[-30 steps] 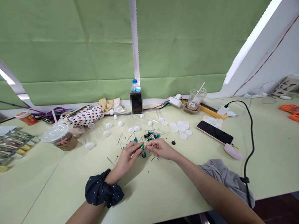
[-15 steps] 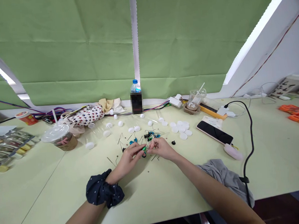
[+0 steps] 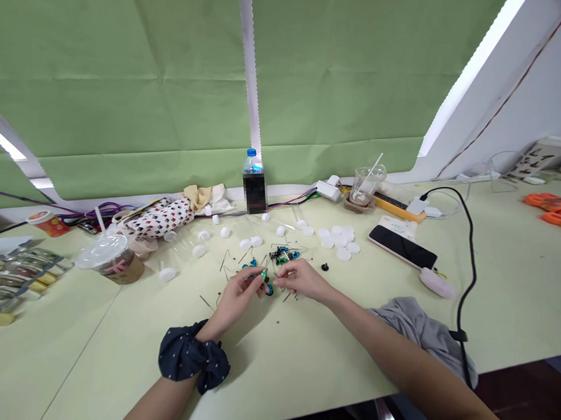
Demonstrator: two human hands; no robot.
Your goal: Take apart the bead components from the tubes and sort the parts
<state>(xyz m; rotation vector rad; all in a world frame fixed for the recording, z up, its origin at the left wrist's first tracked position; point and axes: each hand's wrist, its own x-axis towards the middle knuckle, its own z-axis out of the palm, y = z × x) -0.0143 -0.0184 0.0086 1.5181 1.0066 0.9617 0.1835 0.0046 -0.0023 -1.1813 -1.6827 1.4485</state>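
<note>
My left hand point(image 3: 241, 291) pinches a small shiny green part point(image 3: 264, 276) between thumb and fingers, over the middle of the table. A thin metal pin appears to stick up from it. Just right of it, my right hand point(image 3: 299, 278) has thumb and fingertips pressed together; whatever they hold is too small to make out. A blue ring-shaped piece point(image 3: 269, 289) lies below the green part. Beyond the hands is a small pile of blue, black and green parts point(image 3: 283, 255), with bent metal pins point(image 3: 223, 260) scattered around it. A black knob-like piece point(image 3: 325, 267) sits to the right.
White round discs point(image 3: 339, 238) and clear tubes with white caps point(image 3: 167, 274) lie behind. A lidded drink cup point(image 3: 109, 260) stands left, a water bottle point(image 3: 254, 186) at the back. To the right are a phone point(image 3: 402, 247), grey cloth point(image 3: 421, 331), black cable point(image 3: 471, 256) and orange items point(image 3: 553, 211).
My left hand has tilted the green part more upright and shifted slightly left. The right fingertips have drawn a little apart from it. The blue ring-shaped piece shows more fully now.
</note>
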